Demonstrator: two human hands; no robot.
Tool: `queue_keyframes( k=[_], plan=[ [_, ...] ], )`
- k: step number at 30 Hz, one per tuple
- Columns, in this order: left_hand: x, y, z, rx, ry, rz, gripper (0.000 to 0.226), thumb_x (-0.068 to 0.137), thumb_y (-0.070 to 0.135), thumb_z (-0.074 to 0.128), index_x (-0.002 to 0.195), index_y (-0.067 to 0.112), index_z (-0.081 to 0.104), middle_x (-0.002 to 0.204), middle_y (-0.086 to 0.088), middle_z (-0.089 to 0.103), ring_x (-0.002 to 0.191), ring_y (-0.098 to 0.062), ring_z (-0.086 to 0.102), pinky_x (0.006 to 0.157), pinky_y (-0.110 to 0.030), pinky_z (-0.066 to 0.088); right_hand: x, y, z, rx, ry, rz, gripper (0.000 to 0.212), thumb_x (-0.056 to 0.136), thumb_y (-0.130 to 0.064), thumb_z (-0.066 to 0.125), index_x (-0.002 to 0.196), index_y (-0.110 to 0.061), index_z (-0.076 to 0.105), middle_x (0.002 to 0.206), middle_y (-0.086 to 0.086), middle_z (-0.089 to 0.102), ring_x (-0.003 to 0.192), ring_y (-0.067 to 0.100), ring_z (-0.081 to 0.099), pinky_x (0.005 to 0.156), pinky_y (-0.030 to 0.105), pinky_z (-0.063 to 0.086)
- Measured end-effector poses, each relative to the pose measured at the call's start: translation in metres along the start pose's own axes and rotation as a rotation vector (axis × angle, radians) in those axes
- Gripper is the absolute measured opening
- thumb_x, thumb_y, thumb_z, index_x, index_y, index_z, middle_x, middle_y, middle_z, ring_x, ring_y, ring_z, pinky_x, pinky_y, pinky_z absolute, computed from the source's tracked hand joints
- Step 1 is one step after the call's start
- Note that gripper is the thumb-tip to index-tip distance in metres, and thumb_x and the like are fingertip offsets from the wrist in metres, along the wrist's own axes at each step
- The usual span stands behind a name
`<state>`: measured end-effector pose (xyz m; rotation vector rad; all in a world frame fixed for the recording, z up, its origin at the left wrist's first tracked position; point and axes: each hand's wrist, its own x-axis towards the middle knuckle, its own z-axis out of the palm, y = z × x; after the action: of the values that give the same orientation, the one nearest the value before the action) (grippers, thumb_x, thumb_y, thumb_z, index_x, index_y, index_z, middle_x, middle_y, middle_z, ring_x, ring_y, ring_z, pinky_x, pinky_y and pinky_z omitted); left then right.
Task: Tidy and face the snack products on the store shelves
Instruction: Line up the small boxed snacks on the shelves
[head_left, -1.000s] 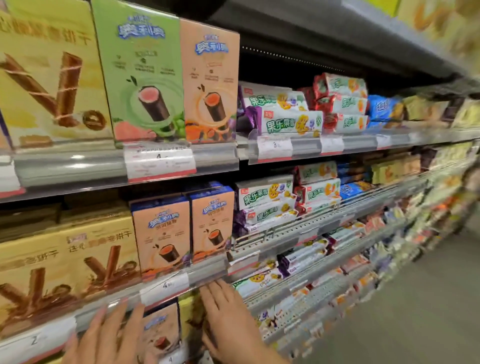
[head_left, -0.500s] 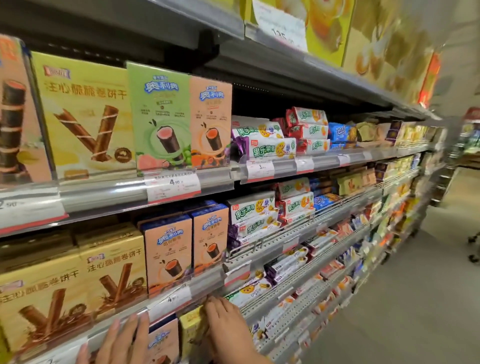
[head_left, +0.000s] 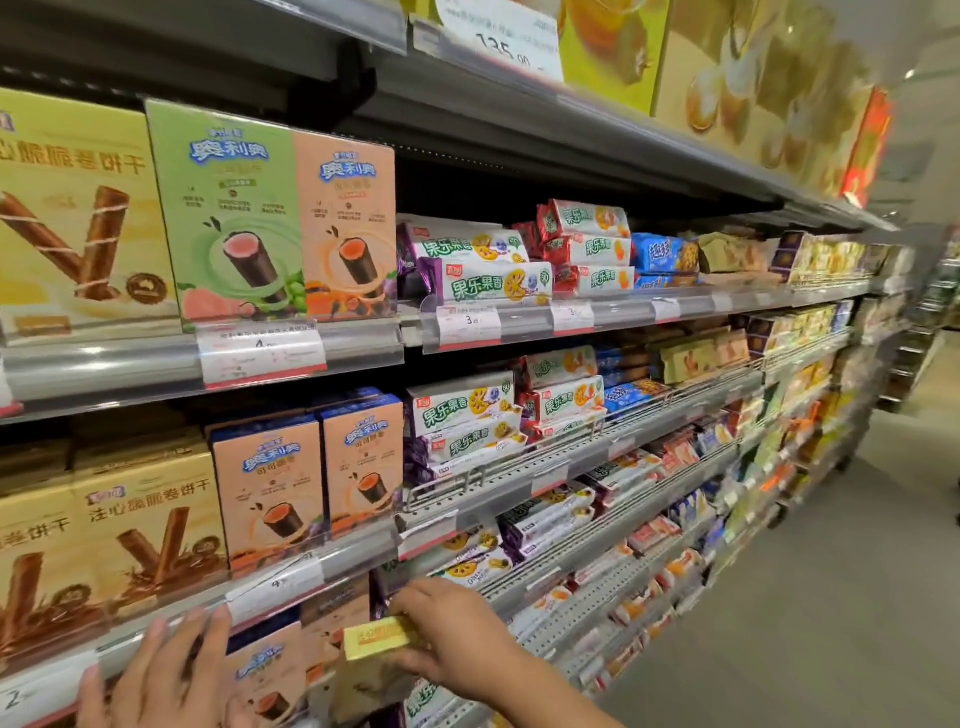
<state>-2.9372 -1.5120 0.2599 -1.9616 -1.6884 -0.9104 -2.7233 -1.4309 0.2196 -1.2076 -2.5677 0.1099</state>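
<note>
Right hand (head_left: 457, 631) grips a yellow box (head_left: 378, 636) on the lower shelf. Left hand (head_left: 156, 675) open, fingers spread against the shelf rail (head_left: 291, 584).

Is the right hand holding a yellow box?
Yes, the right hand grips the top of a yellow box on the lower shelf.

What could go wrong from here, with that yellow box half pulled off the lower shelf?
1. The right hand grips the yellow box only at its top corner, tilted out from the row; it could slip and fall.
2. Swinging it could knock the peach box standing just beside it.
3. The left hand rests with straight fingers on the shelf rail, near a price tag it might dislodge.
</note>
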Motion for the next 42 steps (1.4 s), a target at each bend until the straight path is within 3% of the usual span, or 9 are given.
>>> queue_keyframes(
  k=[5, 10, 13, 14, 18, 21, 27, 34, 42],
  plan=[
    [-0.051, -0.033, 0.023, 0.124, 0.07, -0.223, 0.069, 0.074, 0.046, 0.034, 0.14, 0.034, 0.046, 0.132, -0.018, 0.054, 0.137, -0.037, 0.039, 0.117, -0.07, 0.018, 0.002, -0.004, -0.047, 0.206, 0.139, -0.095, 0.038, 0.094, -0.046, 0.065, 0.122, -0.022, 0.055, 0.115, -0.002, 0.06, 0.104, 0.018, 0.055, 0.082, 0.035, 0.046],
    [-0.04, -0.043, 0.018, 0.171, -0.015, -0.345, 0.073, 0.048, 0.039, 0.065, 0.116, 0.013, 0.072, 0.112, -0.024, 0.069, 0.107, -0.049, 0.065, 0.12, -0.062, 0.016, 0.022, -0.017, -0.112, 0.322, 0.352, -0.252, 0.039, 0.097, -0.042, 0.065, 0.126, -0.017, 0.057, 0.13, -0.003, 0.058, 0.12, 0.014, 0.053, 0.098, 0.04, 0.05],
    [-0.039, -0.044, 0.015, 0.234, -0.161, -0.314, 0.071, 0.053, 0.047, 0.06, 0.107, 0.006, 0.079, 0.106, -0.023, 0.073, 0.09, -0.051, 0.071, 0.088, -0.074, 0.045, 0.036, -0.027, -0.152, 0.351, 0.486, -0.375, 0.039, 0.094, -0.033, 0.072, 0.124, -0.01, 0.063, 0.142, 0.005, 0.055, 0.135, 0.019, 0.048, 0.109, 0.041, 0.043],
    [-0.034, -0.044, 0.005, 0.201, -0.146, -0.33, 0.068, 0.059, 0.048, 0.057, 0.109, 0.007, 0.079, 0.11, -0.022, 0.072, 0.092, -0.05, 0.071, 0.081, -0.073, 0.052, 0.042, -0.031, -0.165, 0.36, 0.509, -0.406, 0.039, 0.093, -0.03, 0.073, 0.124, -0.008, 0.064, 0.143, 0.007, 0.055, 0.136, 0.02, 0.047, 0.111, 0.041, 0.041],
    [-0.011, -0.004, -0.061, -0.089, 0.263, -0.565, 0.029, 0.087, 0.019, 0.069, 0.116, 0.017, 0.073, 0.126, -0.008, 0.065, 0.117, -0.033, 0.06, 0.1, -0.056, 0.048, 0.064, -0.039, -0.208, 0.403, 0.521, -0.41, 0.043, 0.096, -0.041, 0.065, 0.129, -0.013, 0.063, 0.141, 0.001, 0.059, 0.13, 0.015, 0.052, 0.107, 0.035, 0.044],
    [0.015, -0.001, -0.117, -0.118, 0.469, -0.353, 0.02, 0.092, 0.014, 0.059, 0.107, 0.013, 0.072, 0.11, -0.003, 0.069, 0.104, -0.024, 0.063, 0.092, -0.041, 0.048, 0.08, -0.046, -0.222, 0.41, 0.509, -0.456, 0.041, 0.098, -0.044, 0.06, 0.129, -0.017, 0.061, 0.129, -0.007, 0.063, 0.114, 0.01, 0.058, 0.092, 0.029, 0.048],
    [0.071, -0.022, -0.192, 0.06, 0.502, -0.053, 0.022, 0.092, 0.017, 0.057, 0.107, 0.011, 0.072, 0.107, -0.003, 0.07, 0.103, -0.019, 0.064, 0.089, -0.029, 0.047, 0.105, -0.051, -0.219, 0.391, 0.434, -0.447, 0.041, 0.096, -0.051, 0.057, 0.126, -0.024, 0.061, 0.12, -0.014, 0.06, 0.109, 0.003, 0.056, 0.091, 0.034, 0.05],
    [0.147, -0.058, -0.262, 0.252, 0.667, -0.055, 0.03, 0.094, 0.02, 0.05, 0.112, 0.011, 0.072, 0.116, -0.01, 0.066, 0.108, -0.027, 0.059, 0.085, -0.033, 0.043, 0.105, -0.05, -0.224, 0.635, 0.369, -0.389, 0.018, 0.097, -0.037, 0.065, 0.115, -0.032, 0.066, 0.109, -0.025, 0.064, 0.099, 0.004, 0.064, 0.08, 0.027, 0.055],
    [0.197, -0.099, -0.291, 0.624, 0.31, -0.108, 0.047, 0.096, 0.033, 0.059, 0.136, 0.009, 0.061, 0.151, -0.017, 0.045, 0.135, -0.043, 0.035, 0.102, -0.061, 0.038, 0.106, -0.05, -0.223, 0.661, 0.379, -0.347, 0.018, 0.097, -0.035, 0.067, 0.109, -0.023, 0.066, 0.102, -0.007, 0.066, 0.093, 0.012, 0.066, 0.076, 0.035, 0.057]
  ],
)
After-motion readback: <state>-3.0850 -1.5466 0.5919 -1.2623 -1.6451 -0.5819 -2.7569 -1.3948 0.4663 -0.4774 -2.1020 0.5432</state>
